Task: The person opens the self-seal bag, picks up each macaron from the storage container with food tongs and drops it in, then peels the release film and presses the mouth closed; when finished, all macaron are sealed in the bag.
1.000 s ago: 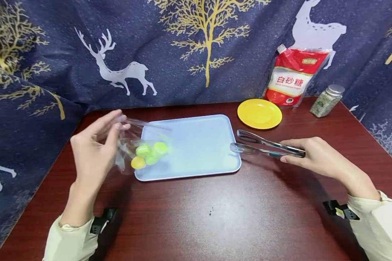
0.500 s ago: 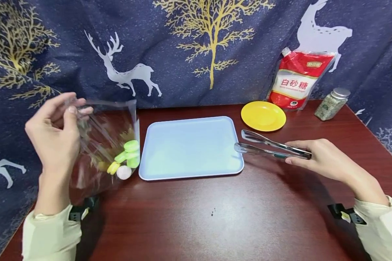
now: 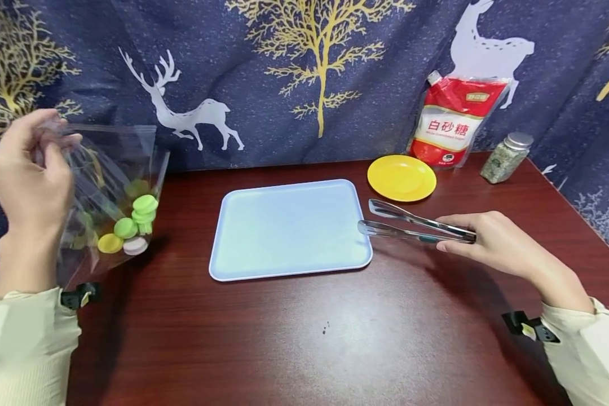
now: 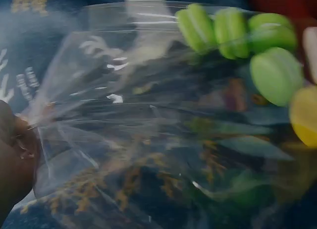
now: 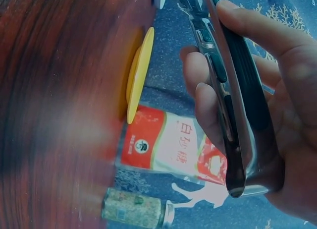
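My left hand pinches the gathered edge of a clear plastic bag and holds it up at the far left. Inside the bag's lower corner sit several green macarons, a yellow macaron and a pale pinkish one. The left wrist view shows the green macarons pressed together behind the film. At the right, my right hand grips metal tongs with dark handles. The tong tips stand apart over the right edge of the light blue tray, which has nothing on it.
A yellow plate lies behind the tongs. Behind it, a red and white sugar pouch leans on the patterned cloth, beside a jar of dried herbs. All stand on the dark wooden table.
My left hand has carried the bag of macarons leftward and up, away from the tray's left end. The right hand stays over the tray's right edge with the tongs.
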{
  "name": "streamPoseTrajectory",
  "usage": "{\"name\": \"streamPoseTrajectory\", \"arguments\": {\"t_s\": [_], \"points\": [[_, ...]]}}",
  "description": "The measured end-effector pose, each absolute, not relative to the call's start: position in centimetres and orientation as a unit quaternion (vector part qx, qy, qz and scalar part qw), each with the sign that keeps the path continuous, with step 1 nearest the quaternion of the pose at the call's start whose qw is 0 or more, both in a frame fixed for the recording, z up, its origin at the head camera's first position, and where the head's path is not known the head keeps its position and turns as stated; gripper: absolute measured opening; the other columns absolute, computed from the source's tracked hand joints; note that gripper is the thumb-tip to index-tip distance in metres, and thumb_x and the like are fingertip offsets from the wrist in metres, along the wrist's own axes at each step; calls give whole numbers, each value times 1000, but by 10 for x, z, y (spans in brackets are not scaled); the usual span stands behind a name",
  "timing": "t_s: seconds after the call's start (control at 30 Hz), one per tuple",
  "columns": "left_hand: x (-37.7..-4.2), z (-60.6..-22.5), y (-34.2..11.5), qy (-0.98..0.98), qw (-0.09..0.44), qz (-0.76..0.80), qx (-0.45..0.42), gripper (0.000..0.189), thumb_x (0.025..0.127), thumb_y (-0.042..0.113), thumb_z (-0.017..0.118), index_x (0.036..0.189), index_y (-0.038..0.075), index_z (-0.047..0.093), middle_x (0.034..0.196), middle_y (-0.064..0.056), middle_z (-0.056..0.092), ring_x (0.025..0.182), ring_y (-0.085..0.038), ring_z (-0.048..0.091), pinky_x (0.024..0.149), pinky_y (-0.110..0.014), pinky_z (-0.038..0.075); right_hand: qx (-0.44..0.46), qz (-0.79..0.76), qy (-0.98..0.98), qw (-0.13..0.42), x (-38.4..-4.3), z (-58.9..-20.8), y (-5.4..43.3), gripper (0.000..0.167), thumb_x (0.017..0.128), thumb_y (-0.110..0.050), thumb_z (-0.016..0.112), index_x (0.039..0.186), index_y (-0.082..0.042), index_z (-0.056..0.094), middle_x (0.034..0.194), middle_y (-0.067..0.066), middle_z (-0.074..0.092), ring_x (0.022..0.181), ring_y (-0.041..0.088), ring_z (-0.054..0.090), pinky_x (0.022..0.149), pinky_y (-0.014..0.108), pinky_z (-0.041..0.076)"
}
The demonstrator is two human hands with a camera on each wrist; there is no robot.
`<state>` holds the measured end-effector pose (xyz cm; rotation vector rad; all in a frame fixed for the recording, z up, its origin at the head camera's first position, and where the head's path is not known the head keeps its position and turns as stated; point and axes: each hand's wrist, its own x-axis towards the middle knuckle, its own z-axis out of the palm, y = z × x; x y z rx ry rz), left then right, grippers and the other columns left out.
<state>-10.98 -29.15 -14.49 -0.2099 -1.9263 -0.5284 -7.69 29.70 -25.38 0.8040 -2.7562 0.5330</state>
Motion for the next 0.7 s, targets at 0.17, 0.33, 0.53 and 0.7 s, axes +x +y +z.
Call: {"name": "streamPoseTrajectory", "arguments": {"t_s": [0.17, 0.33, 0.53, 0.7], "points": [[-121, -165, -284, -813, 537, -173, -143, 31, 90, -5, 44, 111, 2, 66, 94, -16, 69, 83, -5, 65, 62, -9, 30, 281, 172, -937, 116, -79, -254, 300, 42, 74, -28, 79, 111, -10, 68, 83, -13, 64, 68, 4, 51, 62, 29, 46], [-116, -188, -256, -832, 480, -150, -234, 41, 80, -17, 49, 115, 1, 63, 99, -17, 67, 84, -39, 63, 75, -38, 50, 279, 171, -938, 118, -79, -255, 302, 42, 74, -27, 79, 110, -9, 68, 80, -14, 63, 66, 4, 49, 59, 27, 43], [-98, -220, -214, -825, 422, -112, -359, 34, 88, -2, 45, 119, 2, 60, 110, -14, 65, 93, -32, 63, 69, -47, 51, 281, 174, -936, 124, -78, -256, 303, 41, 74, -27, 79, 110, -10, 68, 83, -12, 64, 67, 4, 49, 59, 26, 42], [-74, -247, -193, -820, 372, -96, -424, 35, 98, 14, 35, 119, 1, 60, 106, -11, 67, 81, -26, 66, 56, -41, 53, 260, 167, -944, 118, -78, -257, 306, 39, 76, -27, 77, 110, -9, 67, 81, -8, 64, 67, 8, 50, 60, 32, 44]]}}
